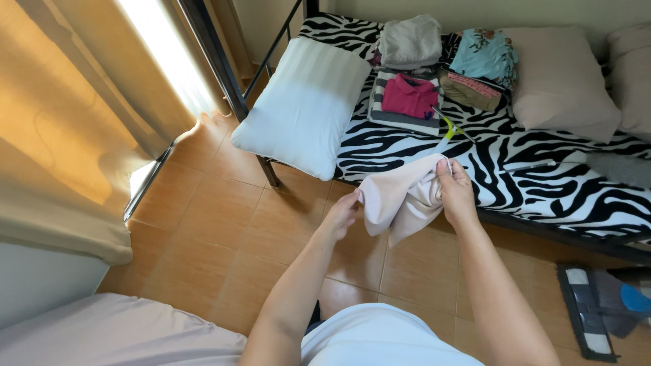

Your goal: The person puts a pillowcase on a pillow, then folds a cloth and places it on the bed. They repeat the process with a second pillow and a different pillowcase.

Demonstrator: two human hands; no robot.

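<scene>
Both hands, left hand (pixel 341 214) and right hand (pixel 456 193), are closed on the pale pink cloth (pixel 401 196), seemingly mid-fold, needing its edges matched.

Both bare forearms reach forward; the left hand (pixel 341 215) pinches with its fingers, and the right hand (pixel 456 193) is closed, held higher.

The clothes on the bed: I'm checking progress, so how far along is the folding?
Done: folded pieces sit on the zebra-print bed: a grey stack, a magenta shirt on a striped top, and a blue floral piece. In hand: a pale pink garment, unfolded, gripped by the left hand and right hand. Left: only this piece shows; a hanger lies nearby.
</scene>
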